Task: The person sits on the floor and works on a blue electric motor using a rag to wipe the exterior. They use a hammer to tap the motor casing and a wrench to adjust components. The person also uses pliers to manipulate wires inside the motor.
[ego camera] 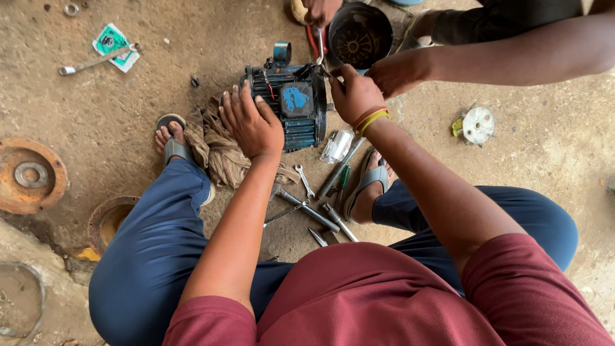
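A: From the head camera, we see our left hand lying flat and open on the blue motor, fingers spread over its finned left flank, clamping nothing.

B: And our right hand?

A: Curled shut at the motor's upper right corner. We cannot tell what it grips; only a thin metal bit shows at its fingertips. A yellow and orange band sits on that wrist.

B: So the motor sits between our two hands?

A: Yes, on the dirt floor, touching both. A rag lies just under the left palm, toward our left sandal.

B: Whose hands are those beyond ours?

A: Another person's. One hand is just beside our right fist; the other is up at the frame edge. The black fan cover lies between them, just past the motor.

B: And nearer to us?

A: Wrenches and screwdrivers below the right wrist, between our feet. Well left of the left hand, a spanner lies across a green packet. Well right of the right hand is a white disc.
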Demonstrator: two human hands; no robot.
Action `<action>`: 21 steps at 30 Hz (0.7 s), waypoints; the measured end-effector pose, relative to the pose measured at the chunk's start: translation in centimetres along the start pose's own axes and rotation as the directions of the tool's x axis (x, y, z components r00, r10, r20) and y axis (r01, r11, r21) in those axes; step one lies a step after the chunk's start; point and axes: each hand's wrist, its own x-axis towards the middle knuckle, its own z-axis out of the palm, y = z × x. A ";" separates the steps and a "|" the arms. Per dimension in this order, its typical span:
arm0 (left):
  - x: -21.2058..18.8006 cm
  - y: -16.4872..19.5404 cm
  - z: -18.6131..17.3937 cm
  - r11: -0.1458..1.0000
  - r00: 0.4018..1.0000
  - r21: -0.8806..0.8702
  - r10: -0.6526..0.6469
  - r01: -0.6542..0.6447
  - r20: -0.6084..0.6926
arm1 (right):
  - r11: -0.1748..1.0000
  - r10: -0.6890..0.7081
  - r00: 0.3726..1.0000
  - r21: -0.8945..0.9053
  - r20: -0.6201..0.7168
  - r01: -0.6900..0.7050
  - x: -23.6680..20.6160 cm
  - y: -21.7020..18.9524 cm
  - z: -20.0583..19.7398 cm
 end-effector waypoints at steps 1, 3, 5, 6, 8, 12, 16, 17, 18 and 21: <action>0.2 0.1 0.2 1.000 1.000 -0.022 -0.007 0.007 -0.002 | 0.999 -0.006 1.000 -0.035 0.005 0.006 0.5 0.3 0.3; 0.4 0.2 0.5 1.000 1.000 -0.021 -0.007 0.007 -0.009 | 0.998 -0.018 1.000 -0.065 0.011 0.018 1.4 0.9 0.7; 0.6 0.3 0.7 1.000 1.000 -0.009 -0.003 0.003 -0.010 | 0.998 -0.028 0.999 -0.057 0.016 0.029 2.3 1.4 1.0; 0.7 0.3 0.7 1.000 1.000 0.004 0.000 0.000 -0.009 | 0.998 -0.053 0.998 -0.024 0.024 0.053 2.6 1.6 1.0; 0.9 0.3 0.9 1.000 1.000 0.016 0.002 -0.002 -0.007 | 0.994 -0.104 0.994 0.042 0.039 0.103 3.3 1.7 1.0; 1.2 0.4 1.0 1.000 1.000 0.013 0.003 -0.003 -0.005 | 0.980 -0.128 0.989 0.165 0.076 0.114 4.0 1.5 0.9; 1.3 0.5 1.0 1.000 1.000 0.007 0.013 -0.013 -0.021 | 0.990 -0.138 0.981 0.016 0.136 0.138 5.0 1.0 1.1; 1.3 0.5 1.0 1.000 1.000 0.005 0.014 -0.014 -0.024 | 0.992 -0.117 0.978 -0.030 0.172 0.124 5.3 0.9 1.1; 1.3 0.5 1.0 1.000 1.000 0.004 0.015 -0.015 -0.025 | 0.984 -0.166 0.976 -0.042 0.137 0.174 5.7 0.8 1.1; 1.4 0.5 0.9 1.000 0.999 -0.001 0.021 -0.021 -0.029 | 0.954 -0.291 0.956 -0.064 0.048 0.293 6.5 0.7 1.0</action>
